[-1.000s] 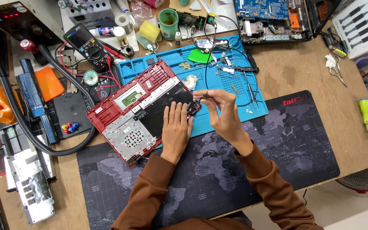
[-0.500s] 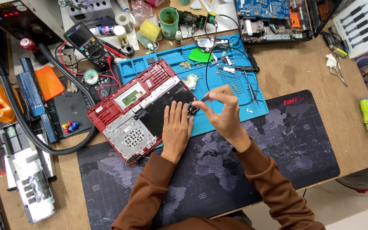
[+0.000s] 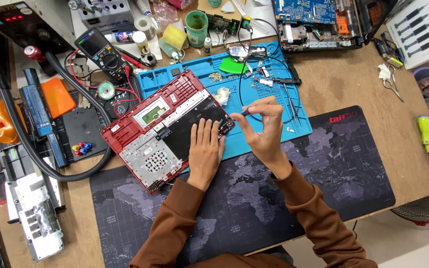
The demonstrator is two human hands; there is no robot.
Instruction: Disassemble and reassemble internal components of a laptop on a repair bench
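While pressed flat, fingers together, on the dark inner panel of the red laptop shell (image 3: pixel 167 129), left hand (image 3: pixel 205 151) steadies it. Lies tilted across the blue work mat (image 3: pixel 254 79) and the dark map-printed desk mat (image 3: pixel 323 164), opened side up. Just right of the shell's upper corner, right hand (image 3: pixel 264 126), raised, pinching a thin dark tool (image 3: pixel 247 112) between thumb and forefinger, tip aimed toward that corner, other fingers curled. Brown sleeves on both arms. Behind the shell, a multimeter (image 3: pixel 100 49) with red leads, a green cup (image 3: pixel 196 27), and a blue circuit board (image 3: pixel 306 12). Far right on the wooden table (image 3: pixel 353 84), a green-handled screwdriver (image 3: pixel 425 134).
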